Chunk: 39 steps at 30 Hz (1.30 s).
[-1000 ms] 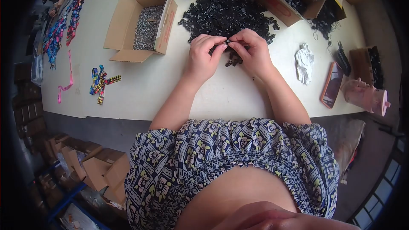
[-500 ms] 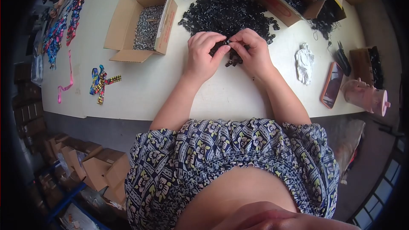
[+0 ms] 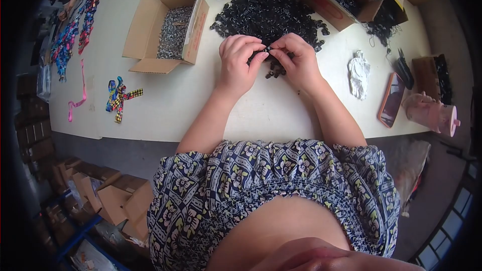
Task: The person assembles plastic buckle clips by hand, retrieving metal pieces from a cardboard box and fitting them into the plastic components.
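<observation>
My left hand (image 3: 240, 64) and my right hand (image 3: 298, 61) meet at the near edge of a heap of small black pieces (image 3: 271, 12). Thumbs and fingertips of both are pinched together on one small black piece (image 3: 267, 48) with a shiny bit on it. Its exact kind is too small to make out, and the fingers partly cover it. Some loose black pieces (image 3: 275, 69) lie just below, between my hands.
Left stands an open cardboard box (image 3: 140, 32) of small metal parts; another box (image 3: 329, 10) holds dark pieces at back right. Patterned ribbons (image 3: 116, 98) lie left. A white crumpled wrapper (image 3: 358, 75), phone (image 3: 391, 100) and pink cup (image 3: 429, 114) are right. A person works far left.
My left hand's fingers have shifted very slightly to the left and up at the pinch. My right hand and the things around look unchanged.
</observation>
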Motion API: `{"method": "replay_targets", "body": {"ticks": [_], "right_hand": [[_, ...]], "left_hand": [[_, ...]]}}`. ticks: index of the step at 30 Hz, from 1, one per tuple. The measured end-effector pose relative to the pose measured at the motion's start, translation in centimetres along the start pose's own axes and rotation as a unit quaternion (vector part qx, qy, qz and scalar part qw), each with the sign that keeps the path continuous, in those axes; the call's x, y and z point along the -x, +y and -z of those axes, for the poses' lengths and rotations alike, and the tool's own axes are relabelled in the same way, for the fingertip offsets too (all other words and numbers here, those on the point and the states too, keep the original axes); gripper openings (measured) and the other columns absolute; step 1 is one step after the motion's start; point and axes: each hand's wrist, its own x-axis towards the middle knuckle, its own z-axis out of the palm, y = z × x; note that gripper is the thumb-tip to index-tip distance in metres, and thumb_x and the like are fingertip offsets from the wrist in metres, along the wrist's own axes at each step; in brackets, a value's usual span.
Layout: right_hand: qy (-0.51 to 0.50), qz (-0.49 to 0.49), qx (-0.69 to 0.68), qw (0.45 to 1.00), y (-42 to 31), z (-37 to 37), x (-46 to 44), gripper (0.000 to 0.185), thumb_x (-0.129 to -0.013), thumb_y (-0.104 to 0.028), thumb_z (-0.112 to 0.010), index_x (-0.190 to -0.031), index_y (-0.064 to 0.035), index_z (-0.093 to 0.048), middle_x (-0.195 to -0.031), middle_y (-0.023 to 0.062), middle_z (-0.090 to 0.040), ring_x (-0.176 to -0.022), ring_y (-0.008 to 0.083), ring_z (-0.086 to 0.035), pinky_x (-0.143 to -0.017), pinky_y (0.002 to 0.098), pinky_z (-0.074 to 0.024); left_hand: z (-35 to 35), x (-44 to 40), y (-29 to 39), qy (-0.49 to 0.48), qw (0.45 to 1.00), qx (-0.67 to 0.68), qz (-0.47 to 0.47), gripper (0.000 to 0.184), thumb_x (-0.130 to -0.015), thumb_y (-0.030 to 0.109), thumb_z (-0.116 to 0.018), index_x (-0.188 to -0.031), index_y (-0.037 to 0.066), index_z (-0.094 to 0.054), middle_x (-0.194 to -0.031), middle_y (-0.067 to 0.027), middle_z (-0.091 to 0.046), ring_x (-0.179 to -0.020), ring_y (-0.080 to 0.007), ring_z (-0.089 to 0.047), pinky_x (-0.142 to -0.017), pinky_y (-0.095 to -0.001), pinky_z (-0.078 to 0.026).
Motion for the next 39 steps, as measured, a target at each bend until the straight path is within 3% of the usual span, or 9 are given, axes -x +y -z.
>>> {"method": "replay_targets", "body": {"ticks": [5, 11, 20, 29, 32, 39], "right_hand": [[0.0, -0.002, -0.004, 1.0, 0.17, -0.08, 0.04, 0.007, -0.082, 0.001, -0.069, -0.089, 0.0007, -0.066, -0.085, 0.0097, -0.061, -0.072, 0.0203, -0.061, -0.065, 0.0293, -0.0506], [0.0, -0.003, -0.002, 1.0, -0.07, 0.02, 0.01, 0.008, -0.082, 0.001, -0.069, -0.089, 0.0006, -0.066, -0.085, 0.0092, -0.061, -0.072, 0.0197, -0.061, -0.065, 0.029, -0.0507], [0.002, -0.011, -0.006, 1.0, 0.01, -0.08, 0.14, 0.007, -0.082, 0.001, -0.068, -0.089, 0.0005, -0.066, -0.084, 0.0094, -0.061, -0.072, 0.0201, -0.061, -0.065, 0.0293, -0.0504], [0.002, -0.001, 0.002, 1.0, 0.13, -0.1, 0.0, 0.007, -0.082, 0.001, -0.068, -0.089, 0.0002, -0.066, -0.084, 0.0098, -0.061, -0.073, 0.0212, -0.061, -0.066, 0.0297, -0.0504], [0.003, 0.003, 0.0, 1.0, 0.14, -0.04, 0.05, 0.007, -0.082, 0.001, -0.069, -0.089, 0.0001, -0.066, -0.084, 0.0099, -0.061, -0.074, 0.0217, -0.061, -0.065, 0.0301, -0.0503], [0.0, 0.021, 0.011, 1.0, 0.07, -0.04, 0.09, 0.007, -0.081, 0.001, -0.069, -0.088, -0.0001, -0.066, -0.084, 0.01, -0.061, -0.075, 0.0226, -0.061, -0.064, 0.0304, -0.0504]], "left_hand": [[0.09, 0.18, -0.13, -0.024, 0.999, -0.034, 0.0, 0.015, -0.082, 0.017, -0.072, -0.091, 0.006, -0.066, -0.104, -0.0056, -0.066, -0.104, -0.0265, -0.057, -0.093, -0.0376, -0.039], [0.14, -0.14, 0.33, -0.006, 1.0, -0.003, 0.001, 0.022, -0.079, 0.017, -0.075, -0.097, 0.007, -0.066, -0.105, -0.0066, -0.065, -0.105, -0.0271, -0.056, -0.094, -0.0389, -0.039], [0.01, 0.0, 0.04, -0.001, 1.0, -0.01, -0.012, 0.018, -0.076, 0.013, -0.077, -0.089, 0.007, -0.067, -0.102, -0.0055, -0.065, -0.102, -0.0258, -0.057, -0.093, -0.0381, -0.039], [-0.06, 0.02, -0.11, -0.007, 0.999, -0.034, -0.005, 0.017, -0.079, 0.018, -0.075, -0.087, 0.007, -0.065, -0.1, -0.0048, -0.066, -0.101, -0.0258, -0.057, -0.093, -0.0381, -0.038], [-0.32, 0.3, -0.27, -0.009, 1.0, -0.015, 0.013, 0.014, -0.08, 0.02, -0.074, -0.086, 0.009, -0.067, -0.099, -0.0028, -0.065, -0.103, -0.0236, -0.056, -0.099, -0.0407, -0.031], [-0.18, 0.36, 0.03, -0.023, 0.999, -0.026, 0.018, 0.015, -0.083, 0.021, -0.071, -0.086, 0.008, -0.065, -0.1, -0.0045, -0.064, -0.105, -0.0254, -0.055, -0.1, -0.0418, -0.03]]}}
